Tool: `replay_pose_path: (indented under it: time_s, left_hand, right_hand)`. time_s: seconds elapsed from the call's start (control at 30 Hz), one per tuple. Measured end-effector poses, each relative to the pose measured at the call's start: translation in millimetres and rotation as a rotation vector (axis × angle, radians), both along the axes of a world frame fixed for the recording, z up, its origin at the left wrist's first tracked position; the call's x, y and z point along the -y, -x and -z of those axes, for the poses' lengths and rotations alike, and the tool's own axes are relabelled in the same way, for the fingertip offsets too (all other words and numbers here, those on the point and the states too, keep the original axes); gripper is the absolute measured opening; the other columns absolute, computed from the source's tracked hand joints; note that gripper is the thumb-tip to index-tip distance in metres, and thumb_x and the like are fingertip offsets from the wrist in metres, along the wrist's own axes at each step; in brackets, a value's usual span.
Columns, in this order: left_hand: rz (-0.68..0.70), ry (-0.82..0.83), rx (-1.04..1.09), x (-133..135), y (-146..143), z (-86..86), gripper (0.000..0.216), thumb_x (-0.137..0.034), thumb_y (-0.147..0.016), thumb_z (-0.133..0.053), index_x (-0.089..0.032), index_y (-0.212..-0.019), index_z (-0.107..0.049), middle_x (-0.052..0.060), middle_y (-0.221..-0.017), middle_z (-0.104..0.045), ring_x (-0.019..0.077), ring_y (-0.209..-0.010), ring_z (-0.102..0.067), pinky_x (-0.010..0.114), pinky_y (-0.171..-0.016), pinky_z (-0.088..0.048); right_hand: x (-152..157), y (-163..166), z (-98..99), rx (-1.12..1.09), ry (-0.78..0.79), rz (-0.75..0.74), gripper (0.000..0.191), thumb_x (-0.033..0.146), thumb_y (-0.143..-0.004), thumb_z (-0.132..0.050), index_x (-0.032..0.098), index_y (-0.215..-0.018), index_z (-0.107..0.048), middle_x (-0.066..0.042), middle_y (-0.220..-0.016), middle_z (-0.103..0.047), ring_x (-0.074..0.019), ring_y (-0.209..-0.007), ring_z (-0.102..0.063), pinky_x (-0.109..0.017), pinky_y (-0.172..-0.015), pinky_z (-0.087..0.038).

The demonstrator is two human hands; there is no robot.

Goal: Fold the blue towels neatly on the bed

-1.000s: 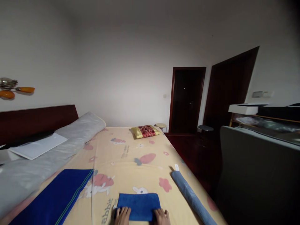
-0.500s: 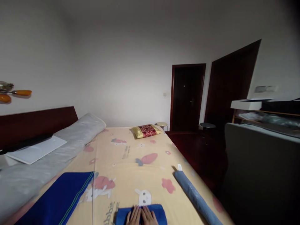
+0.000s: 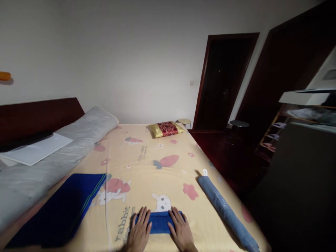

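A small folded blue cloth (image 3: 160, 222) lies on the bed, just below a printed white rabbit. My left hand (image 3: 140, 229) rests flat on its left end, fingers stretched out. On the right end lies my right hand (image 3: 180, 227), palm down with the fingers spread. Between the two hands the middle of the cloth shows. To the left a larger dark blue cloth (image 3: 60, 206) with green stripes along one edge is spread flat. A rolled grey-blue cloth (image 3: 227, 211) with a white tag at its far end lies to the right.
The bed (image 3: 147, 182) has a cream sheet with rabbit and carrot prints. A gold and red pillow (image 3: 167, 129) sits at its far end. Grey bedding (image 3: 70, 154) with a white board (image 3: 39, 150) runs along the headboard (image 3: 42, 115). Two stools (image 3: 239, 124) stand near a dark door (image 3: 225, 84).
My hands have moved apart, from the middle of the folded blue cloth to its two ends. The view has tilted downward, showing more of both hands.
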State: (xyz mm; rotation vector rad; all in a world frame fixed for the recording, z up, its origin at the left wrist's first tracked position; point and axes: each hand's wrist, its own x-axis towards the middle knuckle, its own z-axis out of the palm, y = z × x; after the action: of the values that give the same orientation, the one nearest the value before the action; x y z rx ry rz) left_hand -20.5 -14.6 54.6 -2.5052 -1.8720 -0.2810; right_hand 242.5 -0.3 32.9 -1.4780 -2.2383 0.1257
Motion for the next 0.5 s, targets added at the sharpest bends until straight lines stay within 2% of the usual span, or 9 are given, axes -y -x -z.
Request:
replay_pose_path:
  time_s: [0.27, 0.4, 0.5]
  left_hand:
    - [-0.001, 0.053, 0.030, 0.5, 1.4, -0.3, 0.051, -0.043, -0.099, -0.023, -0.037, -0.148, -0.009, -0.005, -0.158, -0.026, 0.0192, -0.144, -0.027, 0.044, -0.116, -0.018]
    - [-0.004, 0.113, 0.057, -4.5, 2.8, 1.0, 0.049, -0.044, -0.099, -0.021, -0.037, -0.147, -0.016, -0.005, -0.157, -0.027, 0.0193, -0.144, -0.027, 0.045, -0.117, -0.021]
    - [-0.017, 0.210, 0.068, -9.0, 1.5, -6.2, 0.051, -0.049, -0.097, -0.023, -0.038, -0.147, -0.020, -0.005, -0.158, -0.025, 0.0200, -0.145, -0.025, 0.047, -0.118, -0.021]
  right_hand:
    - [1.7, -0.4, -2.4, 0.009, 0.062, -0.008, 0.053, 0.049, -0.097, -0.034, 0.031, -0.146, -0.032, -0.003, -0.151, -0.038, -0.0254, -0.138, -0.037, -0.046, -0.111, -0.033]
    - [-1.4, -1.1, 3.2, -0.007, 0.026, -0.009, 0.052, 0.050, -0.096, -0.037, 0.032, -0.144, -0.037, -0.003, -0.149, -0.042, -0.0258, -0.136, -0.041, -0.044, -0.109, -0.036]
    - [-5.8, -2.1, 3.0, -0.036, 0.008, -0.023, 0.051, 0.051, -0.095, -0.040, 0.034, -0.143, -0.039, -0.002, -0.147, -0.046, -0.0261, -0.133, -0.045, -0.042, -0.108, -0.038]
